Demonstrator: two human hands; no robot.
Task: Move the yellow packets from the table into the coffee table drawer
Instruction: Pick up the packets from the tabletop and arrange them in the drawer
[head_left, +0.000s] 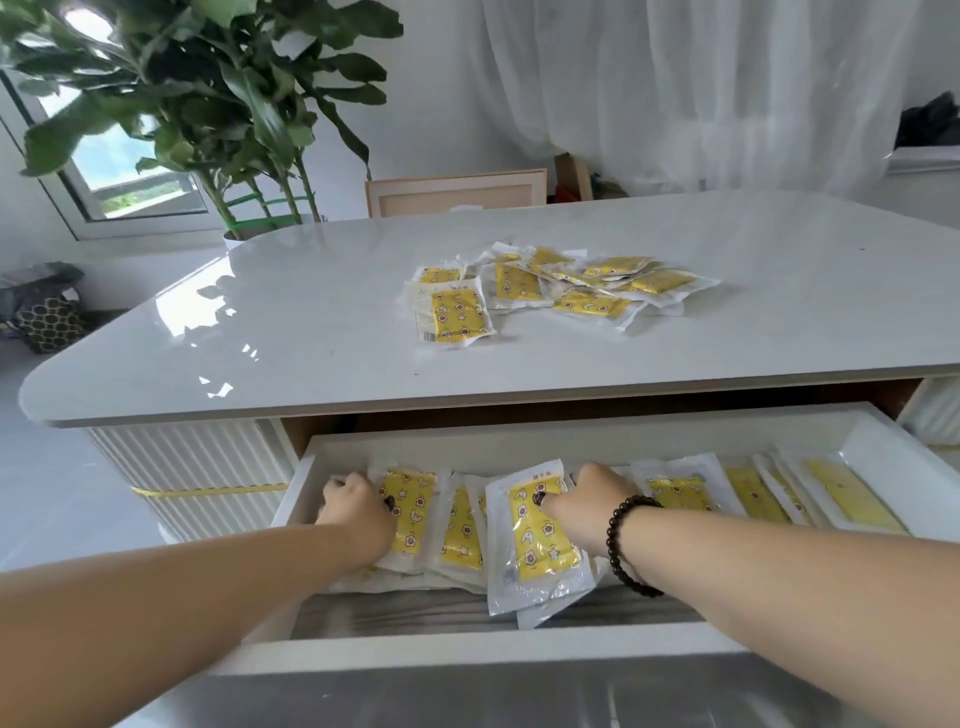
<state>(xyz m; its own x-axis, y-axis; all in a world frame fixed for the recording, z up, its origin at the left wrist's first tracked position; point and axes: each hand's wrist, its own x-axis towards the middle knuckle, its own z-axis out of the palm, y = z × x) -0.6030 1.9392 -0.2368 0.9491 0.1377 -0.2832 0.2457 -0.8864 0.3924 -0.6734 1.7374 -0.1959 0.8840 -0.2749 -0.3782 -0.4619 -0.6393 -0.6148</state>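
Drawer (519, 444) pulled out under table (311, 332), so packets drop straight in.
Left hand (358, 512) rests on packet in drawer (408, 506); grip unclear.
Right hand (584, 512) pinches tilted packet (537, 545), apparently laying it atop row.
Pile of yellow packets (561, 291) waits on table.

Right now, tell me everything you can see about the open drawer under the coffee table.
The drawer is a white, shallow box pulled out from under the glossy white table, its floor looking grey and wood-grained. Yellow packets in clear wrap lie overlapping along its back half, from left to right. Both hands reach in: the left hand rests on packets near the left wall, and the right hand, with a dark bead bracelet at the wrist, presses on a packet mid-drawer.
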